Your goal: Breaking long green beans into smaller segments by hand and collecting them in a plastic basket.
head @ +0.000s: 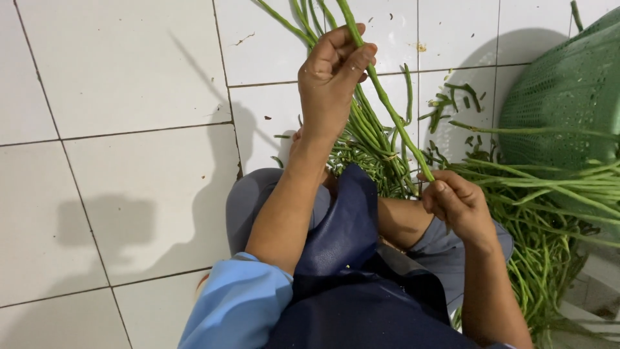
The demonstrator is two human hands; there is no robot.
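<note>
Between my two hands: one long bean (387, 103), green, thin, its long axis running diagonally from upper left to lower right, the far end passing out of the top of the view.

Left hand (332, 81): raised, fingers (355, 61) curled and pressed together around the upper stretch of the bean, thumb closed over them.

Right hand (455, 200): lower, near my knee, fingertips (434, 184) pinching the bean's near end; fingers bent close, none spread.

Bundle (371, 139): more beans, tied with a band, lying on the tile floor (129, 84) beneath my left hand, stems pointing away from me.

Loose beans (549, 194): heaped at my right, running mostly sideways.

Basket (568, 90): green, perforated, far right, touching the heap.

Apron (349, 258): dark blue, over my lap.
</note>
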